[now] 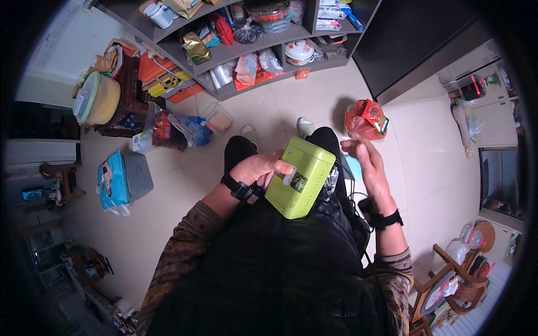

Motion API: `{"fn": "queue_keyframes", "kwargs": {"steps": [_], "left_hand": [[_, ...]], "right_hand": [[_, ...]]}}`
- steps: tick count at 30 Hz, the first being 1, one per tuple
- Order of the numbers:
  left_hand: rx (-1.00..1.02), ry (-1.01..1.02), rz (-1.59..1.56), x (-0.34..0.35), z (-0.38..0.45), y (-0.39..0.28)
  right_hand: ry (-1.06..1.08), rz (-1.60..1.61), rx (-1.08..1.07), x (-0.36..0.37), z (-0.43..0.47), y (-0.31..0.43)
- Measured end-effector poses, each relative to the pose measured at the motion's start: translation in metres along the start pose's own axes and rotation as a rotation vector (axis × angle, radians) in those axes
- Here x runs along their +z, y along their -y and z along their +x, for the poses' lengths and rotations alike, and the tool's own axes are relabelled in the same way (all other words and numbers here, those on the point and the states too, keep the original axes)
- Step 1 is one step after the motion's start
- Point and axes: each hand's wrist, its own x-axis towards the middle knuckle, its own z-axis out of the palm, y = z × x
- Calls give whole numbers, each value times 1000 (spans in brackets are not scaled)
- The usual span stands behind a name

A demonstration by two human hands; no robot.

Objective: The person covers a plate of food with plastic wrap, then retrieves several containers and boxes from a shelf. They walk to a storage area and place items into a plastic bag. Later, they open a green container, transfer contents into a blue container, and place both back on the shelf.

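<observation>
My left hand grips a lime-green rectangular tin by its left side, the thumb lying across the front. The tin is tilted over my lap, and bears small dark pictures and writing. Something pink, mostly hidden, shows beside the left palm. Silver foil packaging peeks out from behind the tin's right edge. Apart from the tin, to its right, my right hand is raised with its fingers apart and nothing in them. Beyond its fingertips, a red plastic bag with a printed packet on top stands on the floor.
A grey shelf unit full of bags and packets stands ahead. On the left are a lidded plastic tub, several plastic bags and a blue bag against a grey bin. Dark cables hang near my right wrist. A wooden chair stands lower right.
</observation>
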Motion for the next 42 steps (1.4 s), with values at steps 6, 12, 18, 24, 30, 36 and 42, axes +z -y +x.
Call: {"fn": "queue_keyframes", "kwargs": {"steps": [6,12,18,24,30,36,42], "left_hand": [[-45,98,471,13,12,-23],[-152,109,612,20,14,-28],[-102,142,490,21,15,-18],[-41,142,639,14,17,-16],[-73,70,506,12,-4,-19],[209,112,536,13,4,-21],[133,-5,460,-6,-6,-15]], "right_hand": [[487,-463,30,12,26,59],[723,-492,253,23,31,89],[537,-411,196,17,20,77],[457,-212,86,11,16,68],[20,-309,9,-65,34,130],[262,-46,177,-42,11,39],[309,-504,-355,-12,-27,-7]]}}
